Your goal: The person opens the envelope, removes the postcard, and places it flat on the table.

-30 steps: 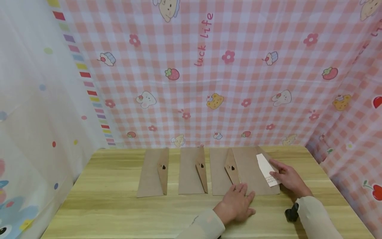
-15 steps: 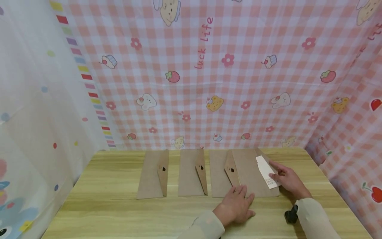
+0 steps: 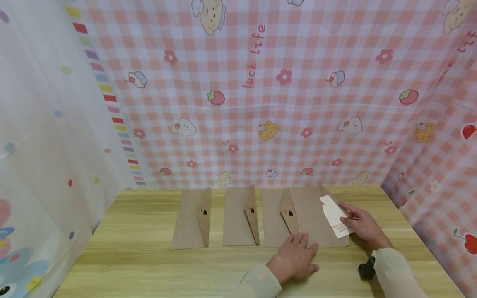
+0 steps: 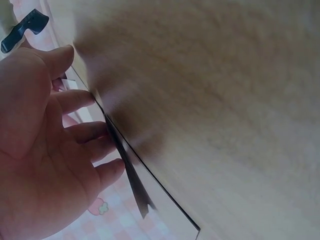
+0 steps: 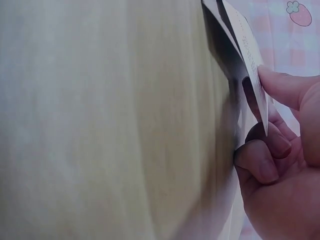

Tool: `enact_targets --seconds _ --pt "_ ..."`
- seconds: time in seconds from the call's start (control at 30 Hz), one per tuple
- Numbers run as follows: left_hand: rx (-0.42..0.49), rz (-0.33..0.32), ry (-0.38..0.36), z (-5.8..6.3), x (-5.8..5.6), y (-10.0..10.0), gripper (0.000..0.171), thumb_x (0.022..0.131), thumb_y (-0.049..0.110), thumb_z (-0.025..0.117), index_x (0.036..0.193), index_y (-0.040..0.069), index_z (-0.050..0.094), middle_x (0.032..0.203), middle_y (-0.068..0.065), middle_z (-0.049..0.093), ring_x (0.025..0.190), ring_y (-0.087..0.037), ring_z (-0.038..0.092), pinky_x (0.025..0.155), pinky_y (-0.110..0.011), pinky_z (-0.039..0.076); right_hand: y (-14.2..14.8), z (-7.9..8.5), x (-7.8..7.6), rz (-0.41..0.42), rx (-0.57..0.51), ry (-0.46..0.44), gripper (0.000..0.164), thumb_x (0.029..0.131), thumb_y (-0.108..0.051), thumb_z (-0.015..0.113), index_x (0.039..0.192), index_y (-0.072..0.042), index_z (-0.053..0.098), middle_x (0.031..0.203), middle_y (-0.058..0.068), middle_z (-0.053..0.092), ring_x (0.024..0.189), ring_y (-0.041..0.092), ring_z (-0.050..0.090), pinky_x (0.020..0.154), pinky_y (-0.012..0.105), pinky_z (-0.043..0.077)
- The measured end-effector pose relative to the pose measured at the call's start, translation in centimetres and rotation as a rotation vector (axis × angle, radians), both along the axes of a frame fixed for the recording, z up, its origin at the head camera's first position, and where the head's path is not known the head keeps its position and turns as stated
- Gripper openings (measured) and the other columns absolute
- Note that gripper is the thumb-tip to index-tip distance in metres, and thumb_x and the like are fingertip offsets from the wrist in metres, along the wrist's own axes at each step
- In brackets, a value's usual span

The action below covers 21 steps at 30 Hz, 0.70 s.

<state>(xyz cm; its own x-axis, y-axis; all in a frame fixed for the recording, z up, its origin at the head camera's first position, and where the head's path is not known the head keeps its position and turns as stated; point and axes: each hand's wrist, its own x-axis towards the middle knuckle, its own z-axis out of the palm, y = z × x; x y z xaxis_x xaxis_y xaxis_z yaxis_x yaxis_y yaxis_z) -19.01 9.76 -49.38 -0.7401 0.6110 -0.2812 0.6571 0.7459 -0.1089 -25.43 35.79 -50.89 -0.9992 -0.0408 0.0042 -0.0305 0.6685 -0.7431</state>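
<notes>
In the head view my right hand pinches a white card with small print near its lower end. The right wrist view shows the thumb on the card's printed face and fingers behind it. Under the card lies a brown paper envelope, its flap at the right partly hidden by card and hand. My left hand rests with fingers extended at this envelope's near edge, fingertips also reaching the neighbouring brown envelope, whose pointed flap carries a dark heart-shaped mark.
Two more brown envelopes, one at the left and one nearer the middle, lie on the wooden table with similar flaps. A small black object is by the right sleeve. Pink checked cloth hangs behind the table.
My right hand and the card have shifted slightly to the right over the envelope. The left hand stays in place. The whole head view has moved slightly.
</notes>
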Motion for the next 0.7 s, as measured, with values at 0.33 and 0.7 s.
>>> enact_targets --seconds 0.33,0.7 --pt "-0.002 0.004 -0.007 0.03 0.04 0.1 0.06 0.099 0.064 0.034 0.154 0.043 0.026 0.162 0.01 0.023 0.149 -0.005 0.019 0.12 -0.029 0.021 0.44 0.19 0.46 0.015 -0.019 0.021 0.05 0.098 -0.013 0.063 0.142 0.006 0.048 0.086 0.01 0.059 0.071 0.008 0.048 0.061 0.022 0.039" --pt "0.001 0.006 0.009 0.01 0.06 0.13 0.061 0.098 0.066 0.035 0.154 0.043 0.027 0.162 0.01 0.025 0.149 -0.005 0.021 0.119 -0.03 0.022 0.84 0.37 0.46 -0.002 0.023 0.014 0.055 0.097 -0.019 0.065 0.141 0.009 0.047 0.089 0.011 0.063 0.074 0.011 0.051 0.063 0.022 0.041"
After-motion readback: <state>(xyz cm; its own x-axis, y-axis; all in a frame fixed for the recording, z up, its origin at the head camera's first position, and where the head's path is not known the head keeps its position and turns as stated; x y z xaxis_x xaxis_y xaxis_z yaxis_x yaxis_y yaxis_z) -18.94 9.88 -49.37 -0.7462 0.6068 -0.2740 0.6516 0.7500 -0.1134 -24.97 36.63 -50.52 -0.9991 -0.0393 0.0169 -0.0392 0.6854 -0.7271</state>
